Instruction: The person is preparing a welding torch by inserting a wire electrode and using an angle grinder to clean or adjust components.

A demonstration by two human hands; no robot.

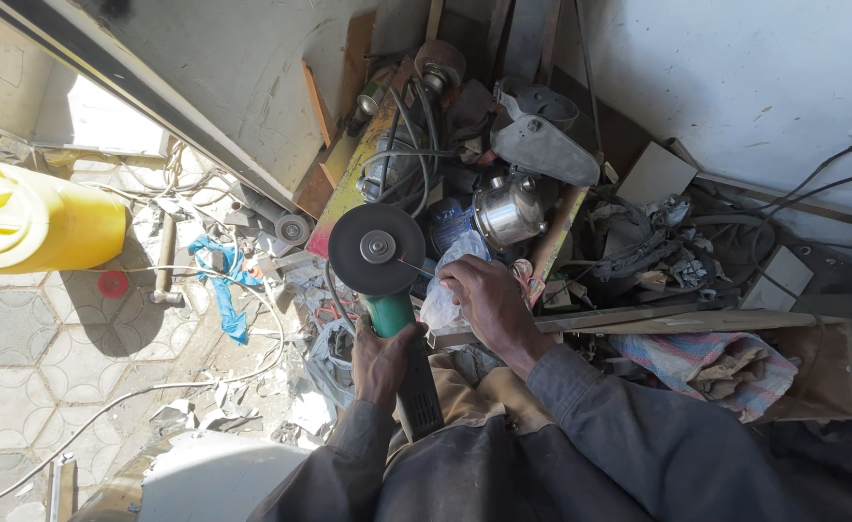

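Gripped: left hand (380,360) wraps green angle grinder (392,319); right hand (489,304) pinches thin tool at hub.
Grinder axis runs away from body, disc (378,248) far end; yellow jerrycan (34,219) left.

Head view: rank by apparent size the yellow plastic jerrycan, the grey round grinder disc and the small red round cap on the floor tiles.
1. Yellow plastic jerrycan, largest, though cut off at the frame edge.
2. Grey round grinder disc.
3. Small red round cap, smallest.
The disc sits nearer the camera, so its true size may be flattered.

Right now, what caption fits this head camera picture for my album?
Left hand holds a green angle grinder; right hand rests on crumpled clear plastic amid workshop clutter.
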